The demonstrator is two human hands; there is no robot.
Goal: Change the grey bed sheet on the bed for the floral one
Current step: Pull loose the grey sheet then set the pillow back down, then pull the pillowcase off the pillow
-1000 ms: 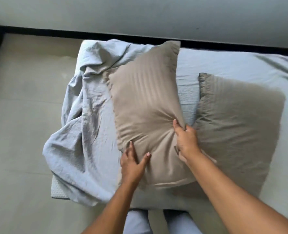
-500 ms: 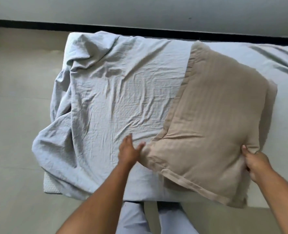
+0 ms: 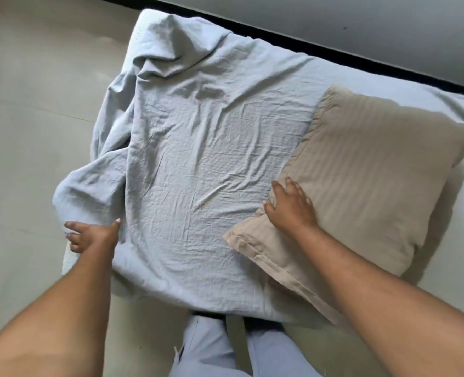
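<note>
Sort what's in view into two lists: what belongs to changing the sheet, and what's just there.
Part of the job:
grey sheet, loose at the corners
left hand, at the sheet's edge
right hand, flat on the pillow
beige pillow, still on the bed

Just there:
floor
wall

Floral sheet: not in view.

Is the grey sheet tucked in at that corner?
No. The grey sheet is pulled loose and bunched, baring the white mattress by the left hand.
</note>
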